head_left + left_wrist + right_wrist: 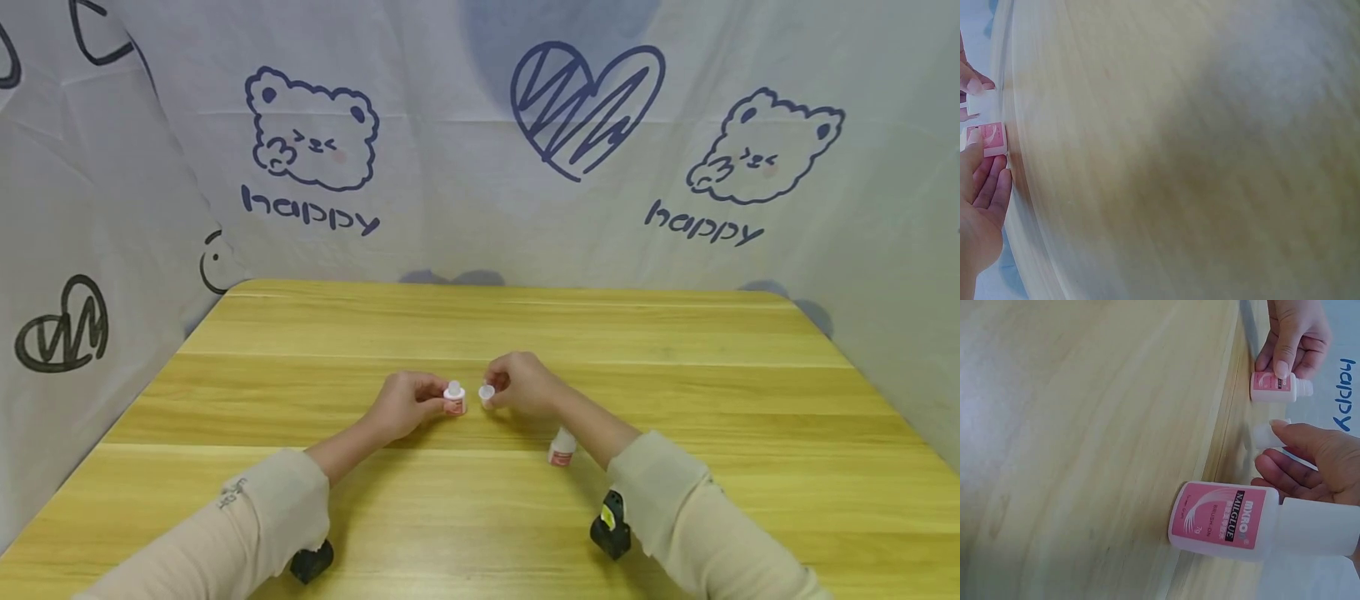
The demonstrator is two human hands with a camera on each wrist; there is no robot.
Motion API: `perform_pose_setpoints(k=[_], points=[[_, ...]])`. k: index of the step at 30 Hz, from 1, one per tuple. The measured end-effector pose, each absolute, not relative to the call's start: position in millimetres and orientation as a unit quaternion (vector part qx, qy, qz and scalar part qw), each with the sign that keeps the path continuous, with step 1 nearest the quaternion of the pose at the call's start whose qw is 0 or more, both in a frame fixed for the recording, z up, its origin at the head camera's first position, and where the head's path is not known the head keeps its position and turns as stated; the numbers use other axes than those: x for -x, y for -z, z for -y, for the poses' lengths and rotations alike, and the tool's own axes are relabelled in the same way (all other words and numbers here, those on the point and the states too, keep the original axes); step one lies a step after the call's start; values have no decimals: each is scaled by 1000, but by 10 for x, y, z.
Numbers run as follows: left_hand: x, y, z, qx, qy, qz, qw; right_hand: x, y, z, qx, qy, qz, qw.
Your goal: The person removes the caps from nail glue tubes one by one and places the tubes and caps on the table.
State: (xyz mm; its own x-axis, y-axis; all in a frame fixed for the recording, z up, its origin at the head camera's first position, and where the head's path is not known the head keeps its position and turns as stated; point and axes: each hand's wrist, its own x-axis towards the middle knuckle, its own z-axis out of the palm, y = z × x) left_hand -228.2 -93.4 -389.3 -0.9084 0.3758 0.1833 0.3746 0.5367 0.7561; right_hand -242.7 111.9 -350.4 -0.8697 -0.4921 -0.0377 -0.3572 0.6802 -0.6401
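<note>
My left hand (405, 406) pinches a small white nail glue bottle (454, 403) with a pink label between thumb and fingers. Its cap is off, and the pale neck points up. Just to the right, my right hand (527, 386) holds a white bottle cap (487, 395) by thumb and fingertips, its hollow end showing in the head view. A small gap separates cap and bottle. In the right wrist view, a second nail glue bottle (1225, 519), with its white cap on, stands upright on the table close to the right hand.
The wood-grain table (420, 525) reaches back to a white cloth (450, 167) with drawn bears and hearts. Black wrist cameras hang under both sleeves; the right one (611, 525) is close to the second bottle.
</note>
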Motion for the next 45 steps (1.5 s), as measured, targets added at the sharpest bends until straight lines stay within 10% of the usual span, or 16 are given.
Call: perform_pose_setpoints(k=[45], points=[[2290, 3942, 970, -230, -459, -858, 15, 2431, 3558, -1447, 210, 350, -905, 117]])
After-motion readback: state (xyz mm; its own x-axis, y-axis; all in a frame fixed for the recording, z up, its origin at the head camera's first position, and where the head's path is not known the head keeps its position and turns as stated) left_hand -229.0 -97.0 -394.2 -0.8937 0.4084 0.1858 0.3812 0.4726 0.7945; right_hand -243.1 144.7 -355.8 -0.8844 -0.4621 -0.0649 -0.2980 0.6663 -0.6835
